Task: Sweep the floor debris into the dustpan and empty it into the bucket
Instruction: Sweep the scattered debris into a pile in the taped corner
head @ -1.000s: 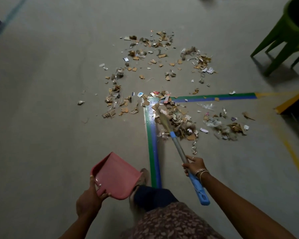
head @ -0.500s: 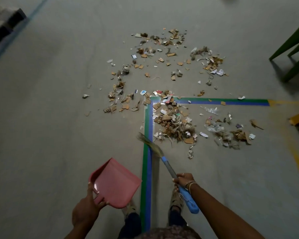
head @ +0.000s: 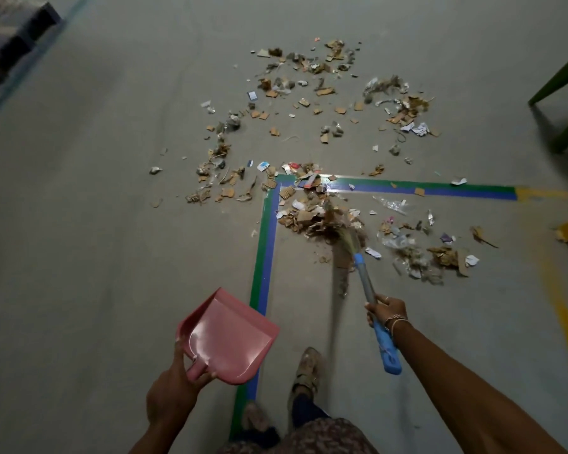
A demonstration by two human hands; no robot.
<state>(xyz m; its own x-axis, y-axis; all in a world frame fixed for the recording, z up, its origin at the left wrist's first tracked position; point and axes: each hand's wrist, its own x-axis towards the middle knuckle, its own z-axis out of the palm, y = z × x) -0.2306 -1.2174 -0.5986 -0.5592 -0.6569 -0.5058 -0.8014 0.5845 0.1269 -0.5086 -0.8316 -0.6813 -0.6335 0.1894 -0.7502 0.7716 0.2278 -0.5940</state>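
— Right hand (head: pixel 386 311) curls round the broom (head: pixel 363 280) mid-handle, bristles in the debris heap (head: pixel 312 219) on the floor (head: pixel 112 257).
— Light scraps, probably cardboard (sweep gently). Left hand (head: pixel 174 391) grips the pink dustpan (head: pixel 227 335) by its handle, well apart.

Dustpan (head: pixel 227 339) left of broom (head: pixel 368 290) (debris (head: pixel 318 217) beyond)

Pink dustpan (head: pixel 230 339), blue-handled broom (head: pixel 369 290)

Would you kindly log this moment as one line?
phase: sweeping | right hand: grips broom, bristles in debris pile | left hand: holds empty dustpan | bucket: unseen
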